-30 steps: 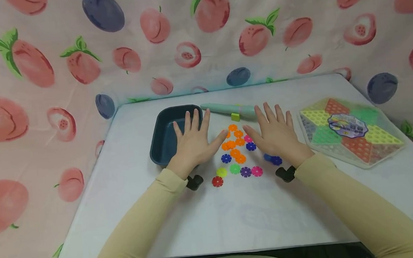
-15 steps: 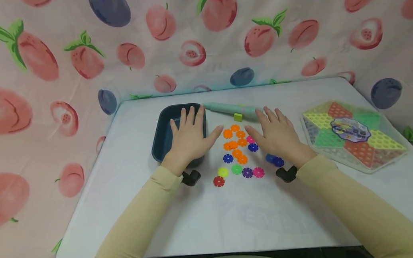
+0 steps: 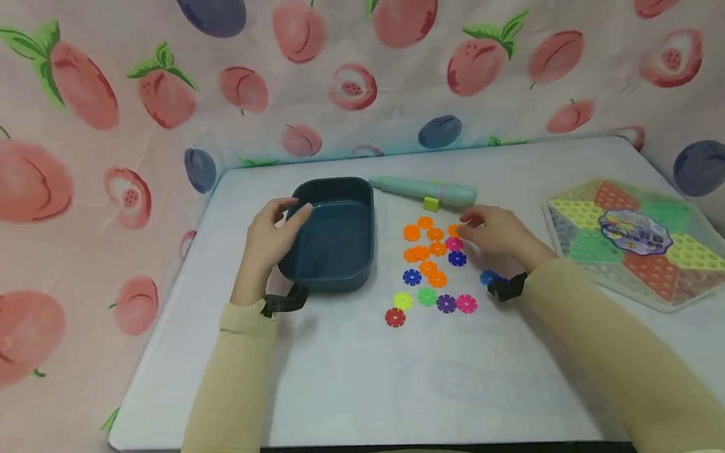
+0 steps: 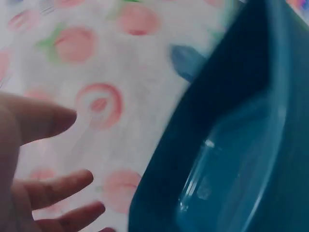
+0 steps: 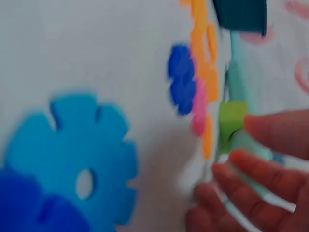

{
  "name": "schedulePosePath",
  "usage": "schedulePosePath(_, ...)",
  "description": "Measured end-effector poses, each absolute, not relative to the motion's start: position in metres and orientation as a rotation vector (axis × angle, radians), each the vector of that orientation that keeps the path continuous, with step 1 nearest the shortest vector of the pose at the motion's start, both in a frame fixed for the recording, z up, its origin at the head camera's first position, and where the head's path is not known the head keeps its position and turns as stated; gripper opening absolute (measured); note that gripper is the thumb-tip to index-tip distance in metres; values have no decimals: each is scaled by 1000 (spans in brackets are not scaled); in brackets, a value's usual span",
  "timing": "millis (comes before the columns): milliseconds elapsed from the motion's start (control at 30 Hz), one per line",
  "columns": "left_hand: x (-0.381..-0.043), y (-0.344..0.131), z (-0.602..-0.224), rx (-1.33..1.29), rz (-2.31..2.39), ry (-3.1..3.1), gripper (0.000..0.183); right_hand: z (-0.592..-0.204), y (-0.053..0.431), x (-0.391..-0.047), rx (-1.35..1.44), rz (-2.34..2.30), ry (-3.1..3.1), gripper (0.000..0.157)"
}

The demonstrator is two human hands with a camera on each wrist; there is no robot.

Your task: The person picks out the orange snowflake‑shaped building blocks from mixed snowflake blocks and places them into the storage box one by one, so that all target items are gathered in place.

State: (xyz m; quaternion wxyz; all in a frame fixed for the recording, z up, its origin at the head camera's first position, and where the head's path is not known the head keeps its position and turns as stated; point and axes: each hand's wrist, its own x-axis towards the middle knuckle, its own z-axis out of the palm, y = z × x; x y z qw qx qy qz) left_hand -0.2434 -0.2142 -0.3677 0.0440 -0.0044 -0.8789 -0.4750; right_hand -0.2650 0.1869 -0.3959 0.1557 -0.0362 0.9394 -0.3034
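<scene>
My left hand (image 3: 269, 243) is at the left rim of a dark teal tray (image 3: 331, 283), thumb and fingers spread. In the left wrist view a gap shows between the fingertips (image 4: 70, 118) and the tray wall (image 4: 164, 164), with nothing held. My right hand (image 3: 498, 232) hovers at the far right of several flower-shaped notched discs, fingers bent, fingertips right at an orange disc (image 3: 453, 231). A pink disc (image 3: 454, 244) and a blue disc (image 3: 457, 258) lie just below it. The right wrist view shows thumb and fingers apart, nothing between them.
Behind the discs lie a pale green tapered cylinder (image 3: 455, 194) and a yellow-green cube (image 3: 431, 204). A hexagonal game board (image 3: 641, 235) lies at the right. More discs, such as the red disc (image 3: 395, 317), are spread nearer the front; a light blue disc (image 5: 108, 159) sits below the right wrist.
My left hand has moved from over the tray to its left rim. The right hand's straight fingers have bent and drawn in near the orange disc. The head view has shifted slightly.
</scene>
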Motion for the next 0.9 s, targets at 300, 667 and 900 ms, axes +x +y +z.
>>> schedulePosePath(300,-239,-254,-423,242,-2336,-2137,56,-414,196,-282,-131,-960,2603,58)
schedulePosePath(667,-226,-291,-441,-44,-2747,-2109,46,-429,198,-284,-75,-1006,2596,55)
schedulePosePath(900,-221,-280,-437,80,-2800,-2022,22,-422,196,-281,-101,-985,2652,58)
